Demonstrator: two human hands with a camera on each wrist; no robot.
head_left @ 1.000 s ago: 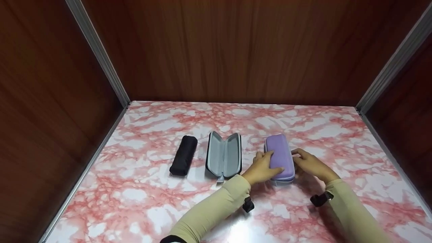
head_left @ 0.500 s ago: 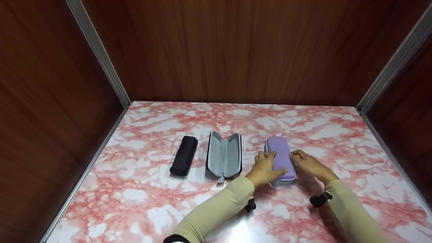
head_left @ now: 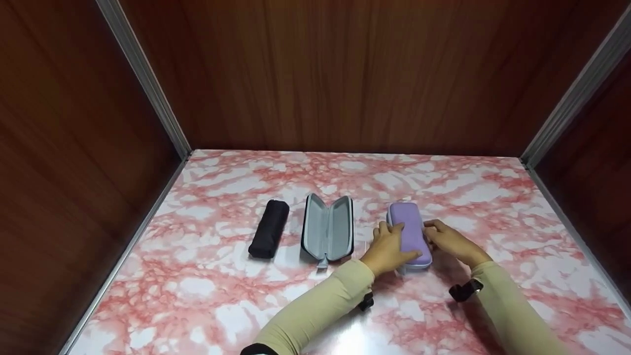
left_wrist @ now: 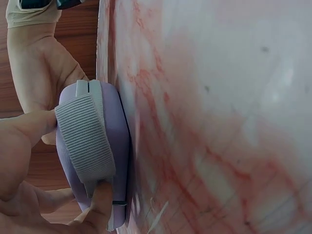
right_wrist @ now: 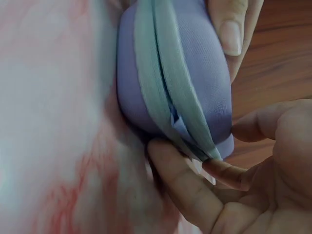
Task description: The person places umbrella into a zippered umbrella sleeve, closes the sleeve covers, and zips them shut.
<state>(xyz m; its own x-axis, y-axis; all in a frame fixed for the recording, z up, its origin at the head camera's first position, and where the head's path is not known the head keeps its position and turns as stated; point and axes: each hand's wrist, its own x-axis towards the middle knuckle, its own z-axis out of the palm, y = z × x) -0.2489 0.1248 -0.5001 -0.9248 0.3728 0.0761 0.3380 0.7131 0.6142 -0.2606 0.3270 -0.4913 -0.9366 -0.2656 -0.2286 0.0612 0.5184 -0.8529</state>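
A purple zip case point(head_left: 410, 231) lies lengthwise on the table, with pale zipper tape round its side and a grey ribbed strap point(left_wrist: 85, 139) on one end. My left hand point(head_left: 387, 249) grips it from the left, thumb across the near part of the lid. In the left wrist view one finger hooks in beside the strap. My right hand point(head_left: 451, 241) is at the case's right side. Its curled fingertips pinch around the edge at the zipper point(right_wrist: 163, 73), seen in the right wrist view. Those fingers hide the zipper's lower end, and I cannot tell whether they hold its pull.
To the left stands an unfolded black case point(head_left: 327, 227) with grey lining, its two halves spread in a V. Further left lies a slim black pouch point(head_left: 268, 229). Wood-pattern panels point(head_left: 340, 74) wall the pink-and-white marbled table point(head_left: 207, 296) at the back and sides.
The far end of the purple case has come down and slightly nearer, so it lies flatter. My left hand has shifted a little right with it; my right hand has moved slightly left.
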